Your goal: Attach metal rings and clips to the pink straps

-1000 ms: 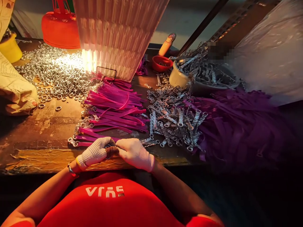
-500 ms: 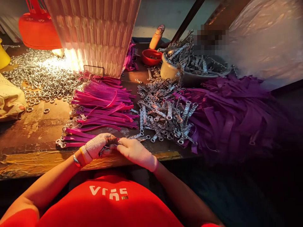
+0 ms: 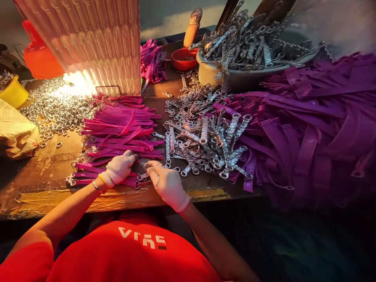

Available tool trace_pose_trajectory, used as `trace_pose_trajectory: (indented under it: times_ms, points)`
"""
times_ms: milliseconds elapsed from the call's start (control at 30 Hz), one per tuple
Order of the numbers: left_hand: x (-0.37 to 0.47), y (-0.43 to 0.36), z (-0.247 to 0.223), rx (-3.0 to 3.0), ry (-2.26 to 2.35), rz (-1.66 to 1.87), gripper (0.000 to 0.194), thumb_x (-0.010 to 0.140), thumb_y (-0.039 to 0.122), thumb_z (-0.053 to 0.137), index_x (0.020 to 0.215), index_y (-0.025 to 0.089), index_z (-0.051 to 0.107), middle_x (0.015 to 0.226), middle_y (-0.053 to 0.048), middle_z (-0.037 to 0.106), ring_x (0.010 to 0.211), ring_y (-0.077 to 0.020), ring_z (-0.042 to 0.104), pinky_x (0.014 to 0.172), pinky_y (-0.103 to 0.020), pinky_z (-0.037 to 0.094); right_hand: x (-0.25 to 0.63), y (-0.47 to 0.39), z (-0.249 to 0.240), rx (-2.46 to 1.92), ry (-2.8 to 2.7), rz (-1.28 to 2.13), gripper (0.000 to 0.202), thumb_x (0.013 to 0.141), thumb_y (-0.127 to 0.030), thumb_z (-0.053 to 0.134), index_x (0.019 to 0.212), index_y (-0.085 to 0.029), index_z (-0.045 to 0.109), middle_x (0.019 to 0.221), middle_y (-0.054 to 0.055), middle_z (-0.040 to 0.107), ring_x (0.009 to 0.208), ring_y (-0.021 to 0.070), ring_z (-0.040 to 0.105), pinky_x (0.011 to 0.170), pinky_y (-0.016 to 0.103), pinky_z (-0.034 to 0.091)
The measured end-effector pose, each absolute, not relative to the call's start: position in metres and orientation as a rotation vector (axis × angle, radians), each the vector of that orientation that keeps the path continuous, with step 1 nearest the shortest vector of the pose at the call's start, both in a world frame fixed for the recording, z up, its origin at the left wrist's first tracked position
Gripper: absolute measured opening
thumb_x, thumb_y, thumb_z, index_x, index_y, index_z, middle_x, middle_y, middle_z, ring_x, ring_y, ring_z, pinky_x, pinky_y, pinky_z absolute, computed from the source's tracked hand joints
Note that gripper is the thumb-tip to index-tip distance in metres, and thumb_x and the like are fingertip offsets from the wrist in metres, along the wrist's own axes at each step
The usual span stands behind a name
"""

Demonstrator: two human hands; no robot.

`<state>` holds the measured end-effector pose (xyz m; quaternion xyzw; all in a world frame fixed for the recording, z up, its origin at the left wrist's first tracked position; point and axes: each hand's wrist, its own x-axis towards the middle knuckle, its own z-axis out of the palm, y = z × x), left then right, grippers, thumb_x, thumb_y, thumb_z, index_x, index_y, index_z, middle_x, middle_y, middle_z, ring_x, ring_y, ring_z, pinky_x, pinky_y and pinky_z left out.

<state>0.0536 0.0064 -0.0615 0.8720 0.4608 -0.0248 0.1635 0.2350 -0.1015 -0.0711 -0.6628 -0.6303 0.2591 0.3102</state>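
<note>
My left hand [image 3: 120, 169], in a white knitted glove, is closed over the near end of a row of purple straps [image 3: 114, 135]. What its fingers hold, if anything, is hidden. My right hand [image 3: 169, 185], gloved too, pinches a small metal ring [image 3: 146, 166] at its fingertips, just right of the left hand. Below and between the hands, short chain pieces [image 3: 142, 179] lie at the end of a purple strap. Right of my right hand spreads a heap of metal chain pieces [image 3: 202, 147].
Loose metal rings [image 3: 67, 111] cover the left rear under a lit red lamp [image 3: 41, 58] and a ribbed clear panel [image 3: 96, 47]. A basin [image 3: 211, 74] piled with chains stands at the back right, beside a red bowl [image 3: 183, 62]. Purple straps [image 3: 305, 129] heap up right.
My hands have drawn apart, and the ring now shows at the right fingertips. My left hand has moved up and left. The camera view has shifted, showing more of the right side.
</note>
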Motion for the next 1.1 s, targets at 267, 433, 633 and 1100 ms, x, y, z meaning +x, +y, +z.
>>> trace_pose_trajectory:
  times_ms: [267, 433, 633, 1100]
  points:
    - [0.034, -0.011, -0.028, 1.484, 1.196, 0.275, 0.031, 0.088, 0.045, 0.062, 0.085, 0.014, 0.066, 0.059, 0.001, 0.056, 0.045, -0.0085, 0.043, 0.042, -0.02, 0.033, 0.221, -0.075, -0.067, -1.558, -1.997, 0.542, 0.028, 0.101, -0.02, 0.046, 0.122, -0.019, 0.065, 0.108, 0.007, 0.074, 0.099, 0.018, 0.068, 0.084, 0.025, 0.045]
    - [0.038, -0.026, -0.026, 1.32, 1.21, 0.256, 0.04, 0.087, 0.055, 0.061, 0.073, 0.017, 0.055, 0.051, 0.005, 0.046, 0.038, -0.0074, 0.036, 0.038, -0.02, 0.025, 0.214, -0.073, -0.054, -1.659, -2.249, 0.426, 0.029, 0.101, -0.02, 0.041, 0.119, -0.019, 0.064, 0.099, 0.008, 0.071, 0.088, 0.0191, 0.067, 0.072, 0.026, 0.041]
    - [0.035, -0.026, -0.048, 1.862, 1.101, 0.248, 0.015, 0.085, 0.028, 0.061, 0.084, 0.016, 0.068, 0.08, -0.003, 0.068, 0.073, -0.0151, 0.058, 0.067, -0.023, 0.044, 0.208, -0.07, -0.061, -1.753, -2.271, 0.415, 0.031, 0.104, -0.023, 0.035, 0.115, -0.017, 0.063, 0.097, 0.009, 0.07, 0.088, 0.0195, 0.066, 0.071, 0.027, 0.041]
    - [0.029, -0.039, -0.059, 1.573, 1.061, 0.31, 0.03, 0.086, 0.04, 0.062, 0.079, 0.012, 0.069, 0.064, -0.001, 0.058, 0.057, -0.0101, 0.045, 0.051, -0.019, 0.034, 0.204, -0.078, -0.054, -1.805, -2.597, 0.415, 0.017, 0.095, -0.022, 0.048, 0.105, -0.013, 0.059, 0.081, 0.015, 0.074, 0.075, 0.029, 0.074, 0.058, 0.03, 0.044]
